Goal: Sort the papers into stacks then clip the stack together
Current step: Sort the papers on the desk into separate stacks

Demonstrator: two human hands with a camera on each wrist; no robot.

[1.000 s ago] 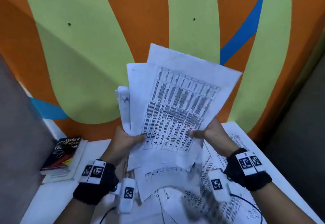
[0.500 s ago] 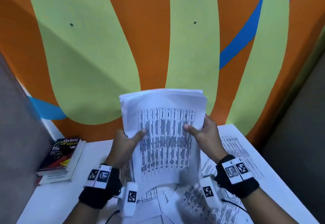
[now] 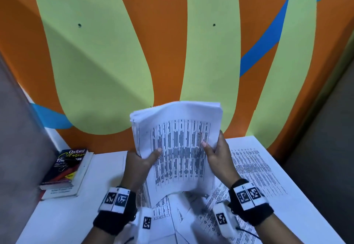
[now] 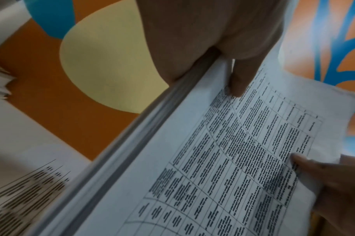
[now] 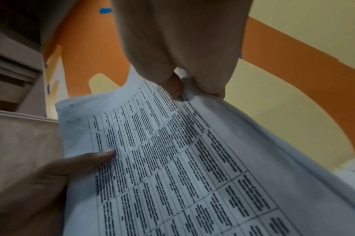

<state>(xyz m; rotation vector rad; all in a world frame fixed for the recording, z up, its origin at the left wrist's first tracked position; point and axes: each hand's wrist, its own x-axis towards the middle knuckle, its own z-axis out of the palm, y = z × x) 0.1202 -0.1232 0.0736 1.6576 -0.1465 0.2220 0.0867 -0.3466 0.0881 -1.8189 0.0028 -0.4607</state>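
I hold a stack of printed white papers (image 3: 178, 148) upright above the white table (image 3: 67, 215), its top sheet showing a table of text. My left hand (image 3: 142, 160) grips the stack's left edge, thumb on the front sheet. My right hand (image 3: 217, 152) grips the right edge the same way. In the left wrist view the stack (image 4: 223, 159) shows its layered edge under my left hand (image 4: 223, 67). In the right wrist view my right hand (image 5: 184, 76) pinches the stack (image 5: 172, 167). Loose printed sheets (image 3: 254, 169) lie on the table below. No clip is in view.
Two books (image 3: 66, 169) are stacked at the table's left, an Oxford one on top. An orange, green and blue wall (image 3: 172, 52) stands right behind the table. Grey surfaces flank both sides. More loose sheets (image 3: 172, 219) lie near the front edge.
The fanned, crooked sheets have been gathered into one squared stack. Both hands have come lower and closer together, each still gripping a side edge.
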